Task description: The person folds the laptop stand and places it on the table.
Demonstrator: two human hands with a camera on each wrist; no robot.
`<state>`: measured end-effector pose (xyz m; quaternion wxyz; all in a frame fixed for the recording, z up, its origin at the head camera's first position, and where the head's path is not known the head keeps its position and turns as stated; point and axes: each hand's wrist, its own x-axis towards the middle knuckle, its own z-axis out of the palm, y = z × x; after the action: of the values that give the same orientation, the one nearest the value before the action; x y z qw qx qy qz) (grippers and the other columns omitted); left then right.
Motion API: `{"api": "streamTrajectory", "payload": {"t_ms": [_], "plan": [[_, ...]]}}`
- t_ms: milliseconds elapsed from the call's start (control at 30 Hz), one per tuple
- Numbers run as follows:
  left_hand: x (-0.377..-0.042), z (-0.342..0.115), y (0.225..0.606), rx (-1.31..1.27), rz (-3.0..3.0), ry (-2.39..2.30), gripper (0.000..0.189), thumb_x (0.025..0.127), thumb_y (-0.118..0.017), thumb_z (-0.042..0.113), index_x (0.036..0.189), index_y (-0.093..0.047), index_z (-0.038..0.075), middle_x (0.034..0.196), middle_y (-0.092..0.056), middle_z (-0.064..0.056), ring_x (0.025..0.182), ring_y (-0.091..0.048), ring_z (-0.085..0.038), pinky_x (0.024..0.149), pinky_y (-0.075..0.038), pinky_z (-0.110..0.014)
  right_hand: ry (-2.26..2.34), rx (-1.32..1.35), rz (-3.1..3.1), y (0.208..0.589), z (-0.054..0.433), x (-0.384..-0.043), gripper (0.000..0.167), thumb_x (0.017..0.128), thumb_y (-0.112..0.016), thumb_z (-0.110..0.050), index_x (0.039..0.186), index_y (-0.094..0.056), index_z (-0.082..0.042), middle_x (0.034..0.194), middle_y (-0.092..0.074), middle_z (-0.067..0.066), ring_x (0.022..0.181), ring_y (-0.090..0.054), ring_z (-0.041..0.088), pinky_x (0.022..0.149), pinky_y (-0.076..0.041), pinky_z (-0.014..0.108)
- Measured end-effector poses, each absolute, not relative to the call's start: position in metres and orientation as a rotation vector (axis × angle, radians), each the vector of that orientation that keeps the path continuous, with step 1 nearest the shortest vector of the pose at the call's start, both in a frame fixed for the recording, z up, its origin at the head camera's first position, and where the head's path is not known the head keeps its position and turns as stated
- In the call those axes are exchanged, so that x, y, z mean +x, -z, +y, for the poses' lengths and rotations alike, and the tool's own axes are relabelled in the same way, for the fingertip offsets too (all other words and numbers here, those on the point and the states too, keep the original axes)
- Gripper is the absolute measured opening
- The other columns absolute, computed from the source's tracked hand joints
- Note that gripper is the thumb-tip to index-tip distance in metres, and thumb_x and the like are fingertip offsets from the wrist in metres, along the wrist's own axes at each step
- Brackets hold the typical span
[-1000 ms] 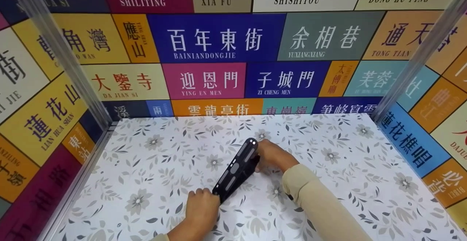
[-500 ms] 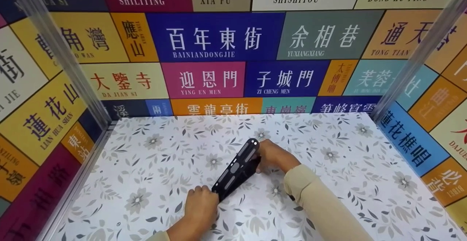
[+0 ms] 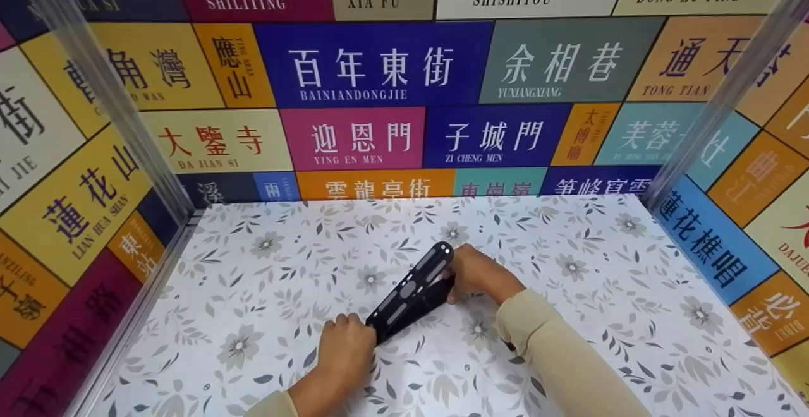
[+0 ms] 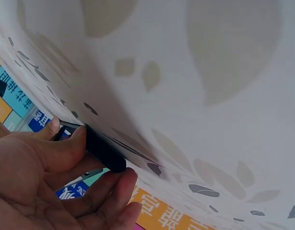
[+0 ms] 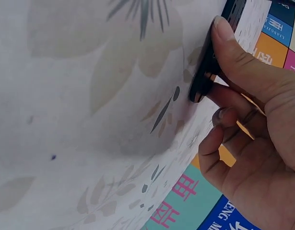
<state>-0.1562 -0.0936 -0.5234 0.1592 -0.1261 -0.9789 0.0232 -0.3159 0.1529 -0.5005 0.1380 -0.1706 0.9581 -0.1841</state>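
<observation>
A long black slotted bar [image 3: 407, 287] with a rounded far end is held slantwise low over the patterned cloth. A second dark piece shows below its slotted face, apart from it toward the right end. My left hand [image 3: 344, 350] grips the near left end; in the left wrist view its thumb and fingers pinch the dark end [image 4: 105, 151]. At the far right end, my right hand [image 3: 477, 271] holds on from the side. The right wrist view has the thumb [image 5: 224, 31] along the bar [image 5: 205, 72], with an index finger beneath and other fingers curled loosely.
A white cloth [image 3: 265, 303] with grey flowers and leaves covers the table. Behind and at both sides stand walls of coloured sign panels [image 3: 373, 66]. Clear upright strips [image 3: 120, 101] mark the corners.
The bar has turned slightly clockwise and lies flatter across the view. My right hand has shifted a little right and down, my left hand slightly left. Both keep their hold.
</observation>
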Motion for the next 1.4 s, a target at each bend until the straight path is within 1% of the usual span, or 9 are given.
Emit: {"api": "streamTrajectory", "payload": {"t_ms": [267,433,567,700,833,1000,1167,1333,1400], "plan": [[-0.168,-0.097,0.522,-0.342,-2.848,-0.089,0.005,0.072,-0.077,0.005,0.077,-0.077,0.004,0.073,-0.060,-0.012,0.072,-0.060,-0.030,0.066,-0.051,-0.045,0.539,-0.473,2.779,0.500,0.155,-0.309,0.040,0.054,-0.100,-0.009,0.087,-0.076,-0.011,0.087,-0.071,-0.003,0.079,-0.059,0.013,0.081,-0.055,0.034],[-0.178,-0.101,0.518,-0.356,-2.917,-0.108,0.009,0.072,-0.079,0.010,0.079,-0.076,0.005,0.077,-0.062,-0.012,0.077,-0.060,-0.031,0.071,-0.051,-0.047,0.480,-0.453,2.794,0.498,0.153,-0.303,0.038,0.057,-0.100,-0.013,0.082,-0.072,-0.011,0.085,-0.068,-0.002,0.076,-0.056,0.016,0.075,-0.053,0.035],[-0.188,-0.104,0.515,-0.383,-2.978,-0.115,0.012,0.072,-0.079,0.014,0.079,-0.075,0.006,0.080,-0.063,-0.012,0.081,-0.060,-0.033,0.078,-0.049,-0.051,0.440,-0.479,2.830,0.498,0.152,-0.298,0.039,0.055,-0.101,-0.014,0.079,-0.071,-0.009,0.079,-0.066,-0.003,0.072,-0.056,0.016,0.070,-0.054,0.036],[-0.197,-0.108,0.513,-0.421,-3.031,-0.143,0.013,0.076,-0.076,0.017,0.083,-0.075,0.006,0.085,-0.064,-0.013,0.084,-0.060,-0.034,0.086,-0.047,-0.055,0.440,-0.486,2.855,0.498,0.152,-0.292,0.038,0.054,-0.102,-0.015,0.075,-0.070,-0.009,0.072,-0.065,-0.004,0.067,-0.056,0.016,0.067,-0.053,0.036],[-0.208,-0.114,0.513,-0.471,-3.008,-0.215,0.012,0.078,-0.076,0.020,0.084,-0.076,0.010,0.086,-0.065,-0.011,0.086,-0.061,-0.034,0.091,-0.046,-0.058,0.480,-0.471,2.865,0.500,0.154,-0.287,0.037,0.054,-0.101,-0.015,0.071,-0.069,-0.009,0.068,-0.064,-0.004,0.064,-0.055,0.015,0.063,-0.051,0.034],[-0.221,-0.121,0.514,-0.516,-2.948,-0.288,0.008,0.079,-0.077,0.020,0.084,-0.076,0.014,0.085,-0.065,-0.007,0.086,-0.062,-0.032,0.090,-0.046,-0.058,0.531,-0.438,2.889,0.503,0.156,-0.282,0.039,0.053,-0.102,-0.019,0.065,-0.066,-0.011,0.063,-0.061,-0.004,0.061,-0.051,0.015,0.060,-0.048,0.032],[-0.232,-0.127,0.515,-0.534,-2.972,-0.298,0.013,0.076,-0.080,0.021,0.088,-0.077,0.015,0.091,-0.065,-0.004,0.089,-0.062,-0.030,0.091,-0.044,-0.057,0.530,-0.471,2.930,0.504,0.156,-0.277,0.042,0.052,-0.102,-0.023,0.063,-0.063,-0.012,0.064,-0.056,-0.004,0.061,-0.049,0.016,0.060,-0.048,0.035],[-0.245,-0.132,0.517,-0.541,-2.948,-0.246,0.008,0.080,-0.078,0.019,0.087,-0.077,0.014,0.090,-0.065,-0.002,0.087,-0.063,-0.030,0.089,-0.046,-0.057,0.524,-0.502,2.931,0.504,0.156,-0.271,0.040,0.054,-0.101,-0.020,0.068,-0.065,-0.009,0.069,-0.058,-0.001,0.062,-0.052,0.018,0.063,-0.052,0.039],[-0.250,-0.134,0.517,-0.551,-2.930,-0.220,0.003,0.083,-0.076,0.017,0.083,-0.077,0.014,0.088,-0.064,-0.001,0.085,-0.064,-0.030,0.089,-0.047,-0.058,0.530,-0.525,2.933,0.503,0.157,-0.269,0.040,0.055,-0.100,-0.019,0.070,-0.065,-0.007,0.071,-0.058,0.001,0.064,-0.052,0.018,0.065,-0.053,0.040]]}}
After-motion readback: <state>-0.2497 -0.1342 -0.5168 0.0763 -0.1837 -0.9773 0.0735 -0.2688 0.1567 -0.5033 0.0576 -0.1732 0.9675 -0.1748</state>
